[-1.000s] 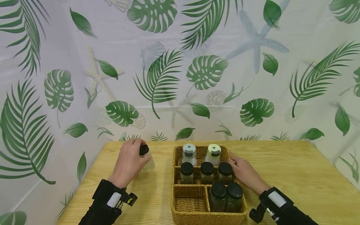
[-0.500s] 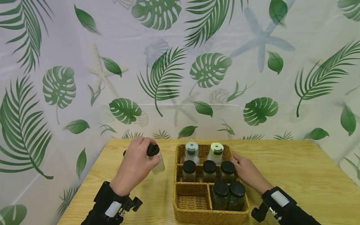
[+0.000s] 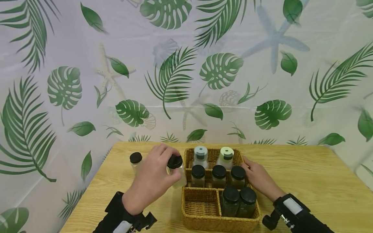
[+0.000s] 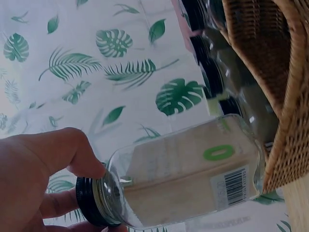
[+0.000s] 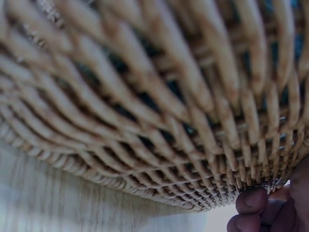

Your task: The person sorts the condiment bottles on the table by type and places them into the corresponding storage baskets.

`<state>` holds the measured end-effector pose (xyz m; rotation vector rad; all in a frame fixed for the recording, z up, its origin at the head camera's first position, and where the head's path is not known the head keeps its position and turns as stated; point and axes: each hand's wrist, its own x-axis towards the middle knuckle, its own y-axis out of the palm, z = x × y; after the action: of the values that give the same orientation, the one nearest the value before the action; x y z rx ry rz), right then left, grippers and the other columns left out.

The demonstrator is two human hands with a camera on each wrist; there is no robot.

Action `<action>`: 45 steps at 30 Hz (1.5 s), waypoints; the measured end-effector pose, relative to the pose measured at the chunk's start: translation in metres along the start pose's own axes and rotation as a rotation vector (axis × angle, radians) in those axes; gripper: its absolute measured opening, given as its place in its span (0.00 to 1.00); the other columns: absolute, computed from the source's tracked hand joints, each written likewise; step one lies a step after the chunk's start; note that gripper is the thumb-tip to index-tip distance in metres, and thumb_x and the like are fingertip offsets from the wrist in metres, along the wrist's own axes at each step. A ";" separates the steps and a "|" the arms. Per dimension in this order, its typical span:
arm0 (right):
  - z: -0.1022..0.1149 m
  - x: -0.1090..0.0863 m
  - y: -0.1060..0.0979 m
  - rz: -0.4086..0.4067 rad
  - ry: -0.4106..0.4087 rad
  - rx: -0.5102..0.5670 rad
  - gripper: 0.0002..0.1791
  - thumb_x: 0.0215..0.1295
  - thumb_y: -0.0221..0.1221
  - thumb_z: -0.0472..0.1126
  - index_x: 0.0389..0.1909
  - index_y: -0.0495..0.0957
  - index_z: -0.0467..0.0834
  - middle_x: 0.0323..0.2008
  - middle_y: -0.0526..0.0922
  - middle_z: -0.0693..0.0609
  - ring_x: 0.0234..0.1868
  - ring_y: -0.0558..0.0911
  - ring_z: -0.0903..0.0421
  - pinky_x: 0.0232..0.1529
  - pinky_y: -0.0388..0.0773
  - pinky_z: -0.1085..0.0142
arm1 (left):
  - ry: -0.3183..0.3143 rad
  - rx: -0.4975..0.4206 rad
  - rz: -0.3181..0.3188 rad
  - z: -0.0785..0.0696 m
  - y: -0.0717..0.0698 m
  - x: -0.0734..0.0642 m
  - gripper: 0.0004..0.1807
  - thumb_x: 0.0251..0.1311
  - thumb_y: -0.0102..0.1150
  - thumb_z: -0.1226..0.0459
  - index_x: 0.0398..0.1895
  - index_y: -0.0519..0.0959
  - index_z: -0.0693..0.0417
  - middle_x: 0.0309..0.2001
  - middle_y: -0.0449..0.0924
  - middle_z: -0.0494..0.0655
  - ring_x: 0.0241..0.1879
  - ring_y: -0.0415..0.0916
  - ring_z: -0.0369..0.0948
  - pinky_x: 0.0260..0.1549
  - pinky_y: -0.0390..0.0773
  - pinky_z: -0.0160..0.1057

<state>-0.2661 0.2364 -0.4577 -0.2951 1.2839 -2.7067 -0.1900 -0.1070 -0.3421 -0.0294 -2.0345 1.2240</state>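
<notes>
My left hand (image 3: 154,178) holds a clear glass jar (image 3: 180,178) by its black lid, close to the left side of the wicker basket (image 3: 221,223). In the left wrist view, the jar (image 4: 188,169) lies tilted with its base toward the basket wall (image 4: 285,135); pale contents, a green mark and a barcode show on it. My right hand (image 3: 260,178) grips the basket's right rim near the back. From the right wrist, curled fingers (image 5: 252,200) show at the far end of the woven wall (image 5: 159,111).
Behind my left hand stands another black-lidded jar (image 3: 135,158) on the wooden table (image 3: 303,181). Inside the basket are a blue-lidded jar (image 3: 200,157), a yellow-lidded jar (image 3: 226,158) and several black-lidded jars. A woven divider (image 3: 219,202) bounds the front left compartment. A leaf-print cloth (image 3: 180,129) hangs behind.
My left hand has lifted the jar and carried it right, up to the basket's left side. The other jar on the table has come into view. My right hand stays at the rim.
</notes>
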 end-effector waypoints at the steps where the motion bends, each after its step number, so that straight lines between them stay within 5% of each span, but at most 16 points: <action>1: 0.000 0.000 0.000 0.002 0.003 0.004 0.32 0.78 0.37 0.49 0.69 0.53 0.28 0.46 0.78 0.29 0.20 0.69 0.54 0.34 0.67 0.57 | 0.008 0.001 0.012 -0.003 0.000 0.000 0.14 0.53 0.57 0.63 0.44 0.76 0.50 0.43 0.72 0.42 0.40 0.62 0.35 0.35 0.71 0.37; 6: -0.001 0.000 -0.001 -0.002 -0.005 0.001 0.32 0.78 0.37 0.49 0.69 0.53 0.28 0.60 0.67 0.27 0.30 0.75 0.53 0.34 0.67 0.57 | 0.031 -0.038 0.089 -0.017 0.002 -0.002 0.14 0.57 0.55 0.63 0.48 0.75 0.50 0.46 0.70 0.41 0.43 0.61 0.34 0.40 0.70 0.36; 9: 0.000 0.000 0.000 -0.004 -0.008 0.010 0.31 0.78 0.38 0.49 0.69 0.53 0.29 0.52 0.75 0.28 0.24 0.73 0.55 0.32 0.68 0.58 | 0.037 -0.064 0.121 -0.023 0.003 -0.003 0.14 0.58 0.55 0.63 0.49 0.74 0.50 0.46 0.70 0.41 0.44 0.61 0.35 0.39 0.70 0.37; 11: 0.000 0.001 0.000 -0.005 -0.004 0.012 0.31 0.78 0.38 0.48 0.70 0.53 0.29 0.38 0.80 0.33 0.17 0.67 0.57 0.31 0.68 0.58 | 0.044 -0.071 0.130 -0.026 0.005 -0.003 0.14 0.57 0.56 0.63 0.48 0.74 0.50 0.45 0.69 0.41 0.43 0.61 0.35 0.39 0.71 0.37; 14: -0.001 0.001 0.001 -0.009 0.003 0.010 0.30 0.78 0.38 0.48 0.70 0.53 0.30 0.25 0.78 0.42 0.13 0.59 0.58 0.32 0.68 0.58 | 0.064 -0.075 0.146 -0.032 0.009 -0.003 0.14 0.57 0.55 0.63 0.48 0.75 0.50 0.44 0.69 0.41 0.43 0.61 0.34 0.37 0.70 0.36; 17: -0.002 0.001 0.000 -0.006 0.003 0.010 0.31 0.78 0.38 0.49 0.70 0.53 0.30 0.28 0.79 0.38 0.15 0.66 0.57 0.31 0.68 0.58 | 0.096 -0.080 0.165 -0.038 0.014 -0.002 0.14 0.58 0.55 0.64 0.48 0.74 0.51 0.45 0.69 0.41 0.44 0.60 0.34 0.37 0.71 0.35; 20: -0.002 0.000 -0.002 -0.015 -0.009 0.020 0.31 0.78 0.38 0.49 0.70 0.54 0.31 0.50 0.77 0.29 0.28 0.77 0.51 0.34 0.70 0.56 | 0.114 -0.088 0.205 -0.043 0.019 -0.002 0.15 0.59 0.55 0.64 0.49 0.73 0.51 0.46 0.69 0.42 0.45 0.60 0.33 0.39 0.71 0.33; 24: -0.001 0.000 -0.002 -0.017 -0.012 0.030 0.32 0.77 0.37 0.52 0.70 0.55 0.32 0.58 0.71 0.29 0.32 0.77 0.51 0.35 0.70 0.56 | 0.111 -0.090 0.251 -0.047 0.026 -0.002 0.16 0.58 0.56 0.64 0.50 0.73 0.50 0.47 0.71 0.41 0.45 0.62 0.34 0.40 0.73 0.31; 25: 0.000 0.000 -0.002 -0.015 -0.012 0.030 0.32 0.77 0.37 0.53 0.70 0.55 0.33 0.58 0.71 0.29 0.34 0.78 0.51 0.35 0.69 0.56 | 0.112 -0.086 0.258 -0.047 0.028 -0.002 0.16 0.57 0.56 0.64 0.50 0.73 0.50 0.47 0.71 0.41 0.45 0.63 0.35 0.40 0.74 0.31; 27: 0.000 0.000 -0.002 -0.006 -0.002 0.036 0.34 0.77 0.36 0.55 0.71 0.55 0.34 0.55 0.74 0.30 0.23 0.73 0.53 0.34 0.68 0.57 | 0.121 -0.080 0.271 -0.047 0.031 -0.001 0.17 0.56 0.56 0.64 0.51 0.73 0.50 0.47 0.72 0.41 0.45 0.63 0.35 0.40 0.74 0.31; 32: 0.000 0.000 -0.006 -0.012 -0.002 0.023 0.32 0.77 0.37 0.52 0.70 0.55 0.31 0.57 0.72 0.29 0.27 0.77 0.49 0.34 0.68 0.57 | 0.162 -0.074 0.324 -0.046 0.040 -0.002 0.19 0.58 0.58 0.62 0.54 0.74 0.50 0.46 0.72 0.41 0.42 0.64 0.36 0.42 0.72 0.33; 36: -0.001 0.001 -0.006 -0.017 -0.014 0.016 0.31 0.78 0.38 0.49 0.69 0.55 0.30 0.61 0.66 0.28 0.47 0.77 0.42 0.36 0.70 0.54 | 0.186 -0.059 0.361 -0.046 0.048 -0.003 0.19 0.58 0.59 0.62 0.55 0.75 0.50 0.46 0.71 0.41 0.40 0.62 0.36 0.36 0.70 0.32; 45: 0.000 0.001 -0.005 -0.009 0.004 0.027 0.31 0.77 0.39 0.49 0.70 0.55 0.30 0.63 0.64 0.29 0.54 0.73 0.40 0.39 0.72 0.53 | 0.222 -0.052 0.392 -0.050 0.062 -0.004 0.17 0.57 0.62 0.63 0.51 0.77 0.50 0.40 0.67 0.41 0.37 0.59 0.36 0.31 0.67 0.33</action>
<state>-0.2668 0.2396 -0.4532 -0.2929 1.2486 -2.7312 -0.1781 -0.0369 -0.3787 -0.5879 -1.9165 1.3330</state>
